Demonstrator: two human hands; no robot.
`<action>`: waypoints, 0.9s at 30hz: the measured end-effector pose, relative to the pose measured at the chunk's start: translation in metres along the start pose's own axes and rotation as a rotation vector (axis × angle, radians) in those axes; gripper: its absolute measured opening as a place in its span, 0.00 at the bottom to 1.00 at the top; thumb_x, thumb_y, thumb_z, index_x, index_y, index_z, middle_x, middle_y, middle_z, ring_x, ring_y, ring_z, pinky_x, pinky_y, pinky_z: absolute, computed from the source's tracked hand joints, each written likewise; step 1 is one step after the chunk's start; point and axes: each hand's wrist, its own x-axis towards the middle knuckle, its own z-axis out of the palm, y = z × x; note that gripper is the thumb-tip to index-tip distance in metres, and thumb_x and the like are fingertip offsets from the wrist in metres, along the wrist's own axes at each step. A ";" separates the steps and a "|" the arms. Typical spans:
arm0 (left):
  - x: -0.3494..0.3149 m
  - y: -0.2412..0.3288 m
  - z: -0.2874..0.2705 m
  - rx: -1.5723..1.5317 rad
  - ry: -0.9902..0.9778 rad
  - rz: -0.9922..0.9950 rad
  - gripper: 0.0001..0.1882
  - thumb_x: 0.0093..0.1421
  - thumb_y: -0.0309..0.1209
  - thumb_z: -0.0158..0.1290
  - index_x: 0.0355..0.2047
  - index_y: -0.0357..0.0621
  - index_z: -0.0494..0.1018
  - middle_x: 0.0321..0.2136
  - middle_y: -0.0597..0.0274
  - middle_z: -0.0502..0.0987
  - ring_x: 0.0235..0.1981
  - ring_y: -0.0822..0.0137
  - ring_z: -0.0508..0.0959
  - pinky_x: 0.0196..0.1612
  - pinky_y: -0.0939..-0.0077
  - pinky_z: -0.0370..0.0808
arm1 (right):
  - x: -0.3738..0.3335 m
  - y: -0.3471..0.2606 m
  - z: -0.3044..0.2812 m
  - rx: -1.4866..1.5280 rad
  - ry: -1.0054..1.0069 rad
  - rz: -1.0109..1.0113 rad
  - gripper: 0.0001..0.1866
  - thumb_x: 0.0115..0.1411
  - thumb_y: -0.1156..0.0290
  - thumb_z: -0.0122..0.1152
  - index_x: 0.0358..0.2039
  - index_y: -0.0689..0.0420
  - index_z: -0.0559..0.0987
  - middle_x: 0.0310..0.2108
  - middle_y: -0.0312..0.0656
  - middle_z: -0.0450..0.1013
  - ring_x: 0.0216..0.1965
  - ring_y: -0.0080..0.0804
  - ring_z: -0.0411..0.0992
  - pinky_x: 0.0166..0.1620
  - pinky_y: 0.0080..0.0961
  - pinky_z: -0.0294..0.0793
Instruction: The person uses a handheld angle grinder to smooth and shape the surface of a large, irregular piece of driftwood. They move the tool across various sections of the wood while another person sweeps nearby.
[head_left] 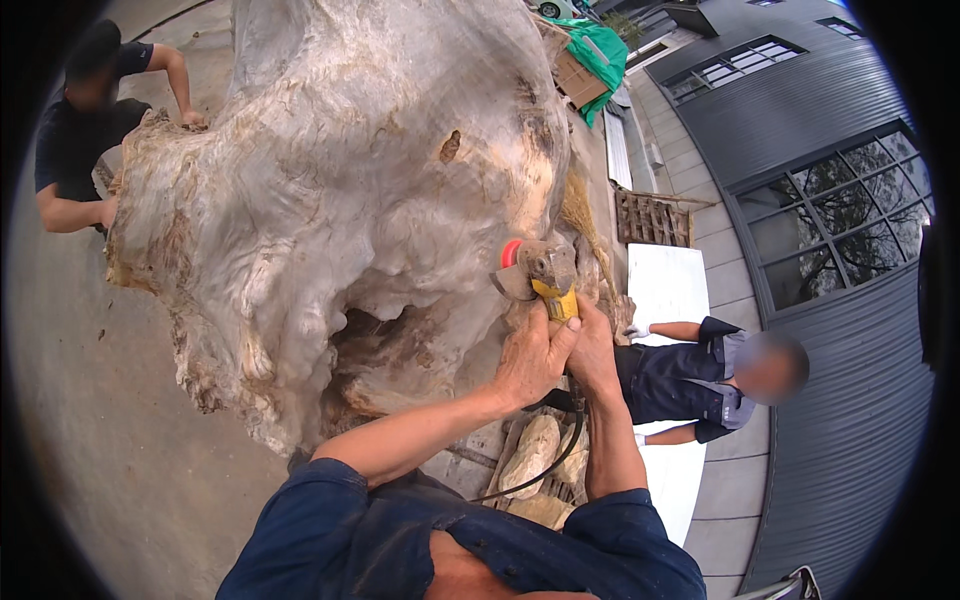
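Both of my hands are wrapped round a yellow angle grinder [556,296] with a dusty metal head and a red disc at its far left side. My left hand [530,362] grips it from the left, thumb lying along the body. My right hand [594,350] closes round its right side. A black cord runs from the grinder down past my right forearm. The disc is at the right part of a huge pale, weathered tree stump [330,180]; whether it touches the wood I cannot tell. A dark hollow opens in the stump left of my hands.
A person in dark clothes [75,140] crouches at the far left, hands on the stump. Another person [680,385] in a navy shirt and white gloves stands close on the right. Pale rocks [532,455] lie on a pallet below my hands. A wooden crate [653,218] stands beyond.
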 end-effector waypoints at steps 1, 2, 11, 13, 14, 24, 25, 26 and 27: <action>-0.003 0.000 -0.001 -0.023 -0.004 -0.029 0.38 0.74 0.54 0.45 0.61 0.23 0.61 0.41 0.27 0.79 0.45 0.28 0.79 0.48 0.42 0.75 | -0.001 -0.003 0.002 -0.015 -0.010 0.001 0.18 0.58 0.70 0.68 0.46 0.67 0.80 0.33 0.41 0.79 0.36 0.24 0.75 0.40 0.29 0.77; -0.004 -0.001 -0.003 -0.047 -0.009 -0.059 0.38 0.74 0.54 0.45 0.62 0.23 0.61 0.40 0.27 0.79 0.45 0.28 0.79 0.48 0.42 0.75 | -0.003 -0.006 0.004 -0.031 -0.020 0.003 0.18 0.58 0.69 0.68 0.46 0.67 0.80 0.32 0.41 0.79 0.36 0.24 0.75 0.40 0.29 0.77; -0.005 -0.002 -0.013 -0.080 0.065 -0.058 0.34 0.75 0.51 0.45 0.61 0.26 0.63 0.48 0.27 0.76 0.49 0.30 0.78 0.50 0.45 0.75 | 0.000 -0.026 0.015 -0.074 -0.101 0.037 0.18 0.61 0.71 0.68 0.49 0.67 0.79 0.37 0.38 0.79 0.38 0.22 0.73 0.43 0.25 0.76; -0.005 0.000 -0.016 -0.090 0.054 -0.072 0.34 0.75 0.51 0.45 0.61 0.27 0.64 0.47 0.28 0.76 0.48 0.30 0.78 0.49 0.44 0.74 | 0.001 -0.030 0.020 -0.033 -0.046 -0.015 0.18 0.60 0.69 0.67 0.46 0.66 0.79 0.31 0.41 0.78 0.33 0.24 0.74 0.36 0.30 0.76; 0.000 0.003 -0.019 -0.109 0.027 -0.085 0.34 0.75 0.51 0.45 0.60 0.27 0.64 0.47 0.28 0.76 0.48 0.31 0.78 0.49 0.44 0.74 | 0.002 -0.032 0.021 -0.013 -0.018 -0.041 0.18 0.59 0.67 0.66 0.45 0.66 0.80 0.27 0.43 0.78 0.30 0.24 0.75 0.33 0.32 0.76; -0.035 0.009 -0.011 -0.112 0.038 -0.131 0.33 0.75 0.51 0.45 0.60 0.28 0.64 0.46 0.28 0.76 0.47 0.31 0.78 0.50 0.46 0.73 | -0.021 -0.030 0.004 -0.101 -0.245 0.094 0.20 0.61 0.72 0.67 0.51 0.67 0.78 0.39 0.37 0.79 0.40 0.21 0.72 0.44 0.24 0.76; -0.036 0.009 -0.010 -0.114 0.031 -0.127 0.33 0.75 0.51 0.45 0.60 0.28 0.64 0.46 0.28 0.76 0.47 0.31 0.78 0.51 0.46 0.73 | -0.021 -0.029 0.003 -0.097 -0.206 0.086 0.20 0.62 0.72 0.67 0.52 0.67 0.78 0.39 0.37 0.79 0.40 0.21 0.73 0.44 0.24 0.76; -0.030 0.008 -0.008 -0.113 0.020 -0.117 0.33 0.75 0.51 0.45 0.59 0.27 0.64 0.46 0.28 0.76 0.48 0.31 0.78 0.51 0.46 0.73 | -0.020 -0.027 0.002 -0.093 -0.167 0.078 0.20 0.62 0.73 0.66 0.52 0.67 0.78 0.40 0.37 0.79 0.40 0.21 0.73 0.44 0.23 0.76; -0.023 0.007 -0.006 -0.099 0.019 -0.077 0.33 0.75 0.51 0.45 0.60 0.27 0.64 0.45 0.30 0.76 0.46 0.34 0.79 0.50 0.47 0.74 | -0.018 -0.027 0.001 -0.096 -0.129 0.072 0.20 0.62 0.73 0.66 0.53 0.67 0.78 0.40 0.38 0.79 0.40 0.22 0.73 0.44 0.23 0.76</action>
